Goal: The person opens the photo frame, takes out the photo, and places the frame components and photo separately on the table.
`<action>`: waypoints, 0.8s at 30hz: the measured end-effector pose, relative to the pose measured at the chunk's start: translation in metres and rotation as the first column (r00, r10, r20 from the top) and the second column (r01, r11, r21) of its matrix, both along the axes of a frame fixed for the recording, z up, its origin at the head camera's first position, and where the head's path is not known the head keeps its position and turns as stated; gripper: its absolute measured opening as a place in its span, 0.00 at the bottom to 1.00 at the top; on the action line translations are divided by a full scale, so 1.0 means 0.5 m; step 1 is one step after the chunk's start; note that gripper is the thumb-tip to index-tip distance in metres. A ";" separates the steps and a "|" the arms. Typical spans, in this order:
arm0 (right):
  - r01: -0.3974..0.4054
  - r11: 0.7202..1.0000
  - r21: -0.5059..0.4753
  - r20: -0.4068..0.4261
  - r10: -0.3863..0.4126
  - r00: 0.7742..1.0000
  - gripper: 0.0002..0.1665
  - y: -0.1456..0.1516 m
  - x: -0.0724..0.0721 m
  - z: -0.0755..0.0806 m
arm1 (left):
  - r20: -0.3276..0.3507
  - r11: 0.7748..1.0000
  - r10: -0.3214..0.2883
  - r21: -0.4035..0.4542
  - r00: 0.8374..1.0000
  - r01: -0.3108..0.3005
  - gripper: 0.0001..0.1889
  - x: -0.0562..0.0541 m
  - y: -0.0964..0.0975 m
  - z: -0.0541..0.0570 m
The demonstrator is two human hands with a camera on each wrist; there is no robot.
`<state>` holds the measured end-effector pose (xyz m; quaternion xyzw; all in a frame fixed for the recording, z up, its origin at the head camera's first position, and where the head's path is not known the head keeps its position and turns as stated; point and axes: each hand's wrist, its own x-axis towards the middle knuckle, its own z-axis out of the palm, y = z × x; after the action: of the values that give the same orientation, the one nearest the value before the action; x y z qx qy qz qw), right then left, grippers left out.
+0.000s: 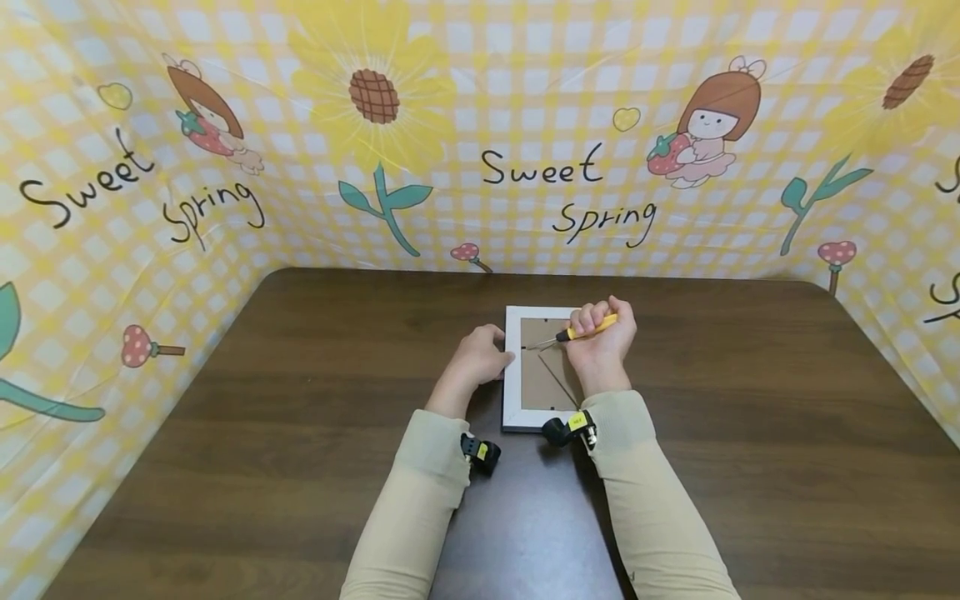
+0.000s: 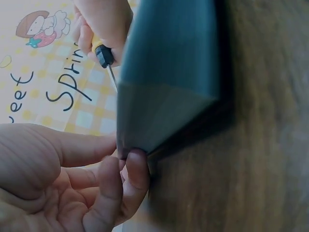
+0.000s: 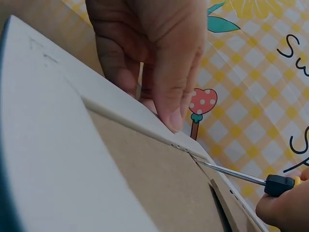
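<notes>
A picture frame (image 1: 512,400) with a white border lies back side up on the table, its brown backing board (image 1: 536,387) showing. My left hand (image 1: 480,360) holds the frame's left edge, thumb on the border and fingers at the side, as the left wrist view shows. In my right hand (image 1: 606,350) is a screwdriver (image 1: 565,335) with a yellow and black handle, gripped in curled fingers. Its metal shaft (image 3: 236,174) slants down to the left, the tip right at a small dark tab (image 3: 193,157) on the board's left edge. The board's stand leg (image 1: 558,379) runs diagonally across it.
The dark wooden table (image 1: 300,450) spreads out around the frame. Behind and beside it hangs a yellow checked cloth (image 1: 517,100) with printed flowers and lettering. A small black camera (image 1: 480,454) is strapped at the left wrist, another (image 1: 558,431) at the right.
</notes>
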<state>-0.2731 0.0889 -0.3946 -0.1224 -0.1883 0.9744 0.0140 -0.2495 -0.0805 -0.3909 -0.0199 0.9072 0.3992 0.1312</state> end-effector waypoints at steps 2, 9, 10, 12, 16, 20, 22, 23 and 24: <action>0.009 1.000 -0.004 0.006 -0.009 1.000 0.34 0.000 0.001 0.000 | 0.003 1.000 0.003 0.001 1.000 -0.003 0.22 0.000 0.002 0.000; 0.016 1.000 -0.012 0.046 -0.015 0.999 0.33 0.002 0.000 -0.001 | 0.007 1.000 0.016 -0.019 1.000 -0.016 0.21 -0.003 0.009 0.002; 0.016 1.000 -0.015 0.052 -0.015 0.999 0.33 0.001 0.000 -0.001 | 0.006 0.999 0.016 -0.028 1.000 -0.015 0.21 -0.002 0.009 0.002; 0.012 0.999 -0.033 0.067 -0.010 0.998 0.33 0.000 -0.001 -0.002 | -0.007 0.998 0.013 -0.060 1.000 -0.013 0.20 0.000 0.011 0.003; 0.000 0.996 -0.087 0.099 0.009 0.995 0.32 0.002 -0.003 -0.004 | -0.044 0.991 0.008 -0.130 0.999 -0.014 0.18 0.003 0.017 0.003; -0.018 0.993 -0.113 0.107 0.030 0.994 0.32 0.005 -0.005 -0.006 | -0.052 0.987 0.011 -0.160 0.999 -0.020 0.18 0.003 0.023 0.003; -0.026 0.993 -0.114 0.092 0.037 0.995 0.32 0.005 -0.006 -0.005 | -0.054 0.985 0.011 -0.173 0.998 -0.020 0.18 0.002 0.024 0.003; -0.029 0.993 -0.111 0.081 0.038 0.996 0.32 0.005 -0.006 -0.005 | -0.055 0.984 0.010 -0.176 0.998 -0.020 0.18 0.002 0.024 0.003; -0.034 0.994 -0.106 0.067 0.042 0.997 0.32 0.004 -0.006 -0.005 | -0.057 0.984 0.006 -0.179 0.998 -0.017 0.18 0.002 0.024 0.003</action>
<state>-0.2760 0.0910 -0.3969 -0.1532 -0.1393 0.9782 -0.0175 -0.2483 -0.0684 -0.3892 -0.0255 0.9428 0.3168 0.1008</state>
